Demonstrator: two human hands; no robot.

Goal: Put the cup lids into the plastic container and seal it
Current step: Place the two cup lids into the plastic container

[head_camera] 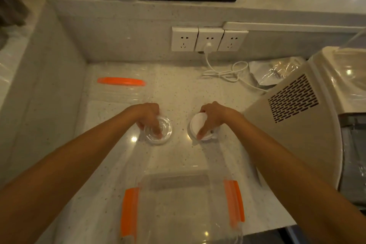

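1. The clear plastic container (178, 210) stands open at the near edge of the counter (178, 89), its orange side clips (129, 212) hanging loose. It looks empty, though its clear walls make that hard to be sure of.
2. The container's lid (118, 89), clear with an orange edge strip, lies flat on the far left of the counter, well apart from the container.
3. The left hand (148, 117) is on a stack of clear cup lids (159, 131) beyond the container, left of centre. Its fingers (157, 132) curl down over the stack; I cannot tell whether they are lifting it.
4. The right hand (213, 118) grasps a stack of white cup lids (198, 127) right of centre, with its fingers closed around the stack's edge and the stack tilted.
5. Judged from this, the task is at its start: both stacks are being picked up and nothing is yet inside.
6. Left to do: carry both stacks near and set them in the container, fetch the lid from the far left, seat it, and snap down the clips.
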